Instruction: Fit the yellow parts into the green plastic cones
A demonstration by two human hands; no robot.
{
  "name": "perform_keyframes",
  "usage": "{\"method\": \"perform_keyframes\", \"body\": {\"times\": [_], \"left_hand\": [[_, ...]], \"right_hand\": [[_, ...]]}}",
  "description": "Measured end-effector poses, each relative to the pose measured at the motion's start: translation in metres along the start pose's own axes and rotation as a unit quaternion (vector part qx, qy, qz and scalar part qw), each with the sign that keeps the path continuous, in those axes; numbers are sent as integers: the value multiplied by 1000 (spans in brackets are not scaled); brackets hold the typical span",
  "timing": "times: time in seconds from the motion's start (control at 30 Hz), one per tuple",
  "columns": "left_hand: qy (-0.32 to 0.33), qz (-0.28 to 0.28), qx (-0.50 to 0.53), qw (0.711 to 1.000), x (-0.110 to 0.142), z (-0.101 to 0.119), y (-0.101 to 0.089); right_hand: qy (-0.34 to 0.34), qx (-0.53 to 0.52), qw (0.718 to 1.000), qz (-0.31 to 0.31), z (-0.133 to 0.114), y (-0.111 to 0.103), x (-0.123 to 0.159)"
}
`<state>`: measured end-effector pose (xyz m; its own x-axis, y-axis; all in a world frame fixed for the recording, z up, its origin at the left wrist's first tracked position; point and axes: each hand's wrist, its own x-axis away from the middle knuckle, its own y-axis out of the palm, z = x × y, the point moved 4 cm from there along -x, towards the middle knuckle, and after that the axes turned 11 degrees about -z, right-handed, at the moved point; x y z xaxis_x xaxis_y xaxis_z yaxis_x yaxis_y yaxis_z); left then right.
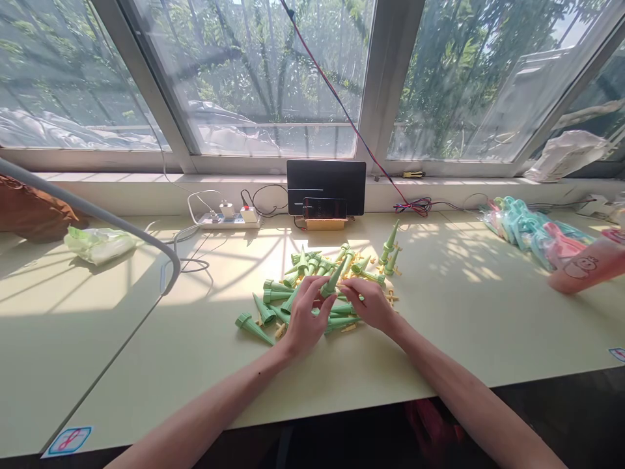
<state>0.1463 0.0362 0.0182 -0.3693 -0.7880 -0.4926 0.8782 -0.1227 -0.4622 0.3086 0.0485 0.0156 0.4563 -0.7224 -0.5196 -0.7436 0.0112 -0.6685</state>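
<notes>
My left hand (307,314) grips a green plastic watering spike (333,280) by its wide ribbed end, its point tilted up and away. Close to its right side, my right hand (372,301) is closed in a pinch; whatever its fingertips hold is too small and covered to make out. Under and around both hands lies a loose pile of green spikes (252,327), mixed with small yellow valve pieces (391,297). Behind my right hand, a spike with yellow pieces beside it (389,241) stands upright at the pile's back right corner.
A tablet (326,179) with a phone propped before it stands at the back, near a power strip (229,220). Bagged teal and pink items (530,228) and a pink cup (588,264) lie right. A grey curved bar (122,228) and green packet (100,244) are left.
</notes>
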Motion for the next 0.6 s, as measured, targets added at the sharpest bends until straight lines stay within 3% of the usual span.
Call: {"method": "perform_keyframes", "body": {"times": [0.3, 0.6], "left_hand": [[-12, -6, 14, 1000, 0, -2, 2], [-7, 14, 13, 1000, 0, -1, -1]], "right_hand": [[15, 7, 1000, -10, 2, 1, 0], [1, 6, 999, 50, -5, -4, -1]]}}
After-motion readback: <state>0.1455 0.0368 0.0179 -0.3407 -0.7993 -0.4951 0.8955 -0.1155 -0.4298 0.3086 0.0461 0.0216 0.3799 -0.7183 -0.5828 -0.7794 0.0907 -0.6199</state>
